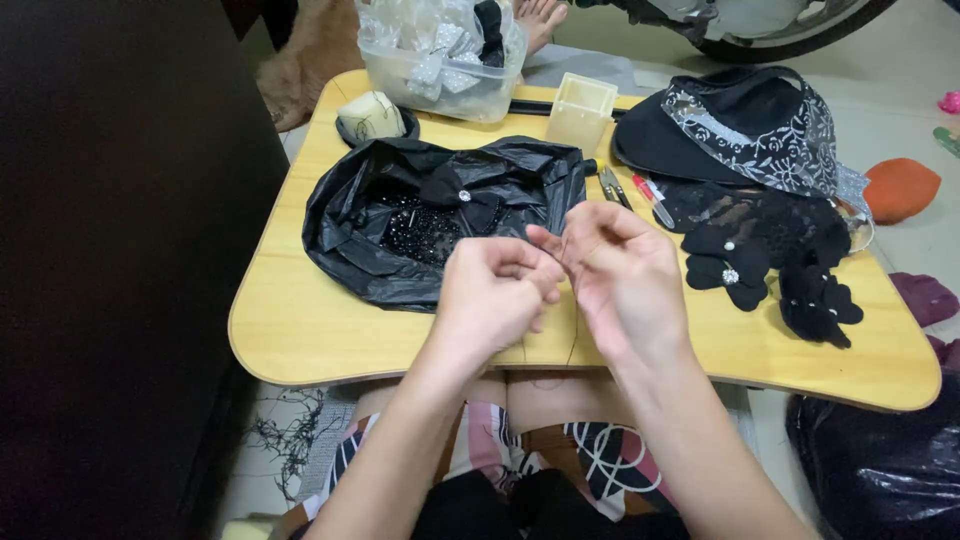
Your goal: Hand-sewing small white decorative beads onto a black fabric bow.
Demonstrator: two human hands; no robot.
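Thread (pixel 572 345) | over tabletop's near edge, hanging | our left hand (pixel 492 290) and right hand (pixel 620 275) both pinched shut on it | we judge it light, limp, slippery; grip near fingertips | bead bag (pixel 400 215) behind.

The thin black thread (pixel 572 340) I pinch between my left hand (pixel 495 290) and right hand (pixel 620 270) hangs slack in a loose curve below my fingers, just over the near edge of the table.
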